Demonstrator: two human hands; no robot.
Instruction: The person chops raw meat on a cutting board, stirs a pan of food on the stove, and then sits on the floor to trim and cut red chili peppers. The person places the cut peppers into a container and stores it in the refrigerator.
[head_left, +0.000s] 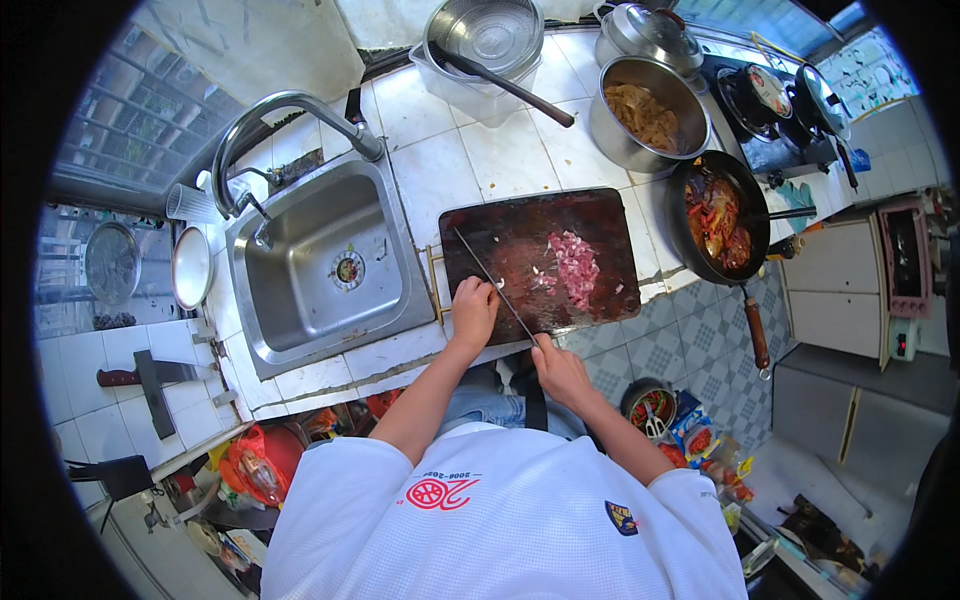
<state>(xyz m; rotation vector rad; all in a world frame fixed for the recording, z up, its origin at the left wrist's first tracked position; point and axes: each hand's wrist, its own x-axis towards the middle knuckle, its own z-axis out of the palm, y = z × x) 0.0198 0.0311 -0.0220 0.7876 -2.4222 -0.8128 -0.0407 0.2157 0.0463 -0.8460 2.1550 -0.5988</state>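
A knife (496, 289) lies slantwise over a dark cutting board (517, 217), its thin blade edge reaching from the board's upper left to its lower edge. At the lower end, my right hand (561, 369) is closed on the knife's handle, which the fingers mostly hide. My left hand (475, 309) is beside the blade on the board's left side, fingers curled; whether it holds a small piece cannot be seen. A small white piece (500, 283) lies at its fingertips. Chopped raw meat (576, 270) forms a heap right of the blade, with scattered bits around it.
Left of the board is a steel sink (322, 300) with a curved faucet (292, 97). A pan of reddish food (720, 217) sits at the right counter edge, its handle jutting out. Behind it are a steel pot (649, 120) and a stove (787, 146). Plastic tubs (487, 97) stand at the back.
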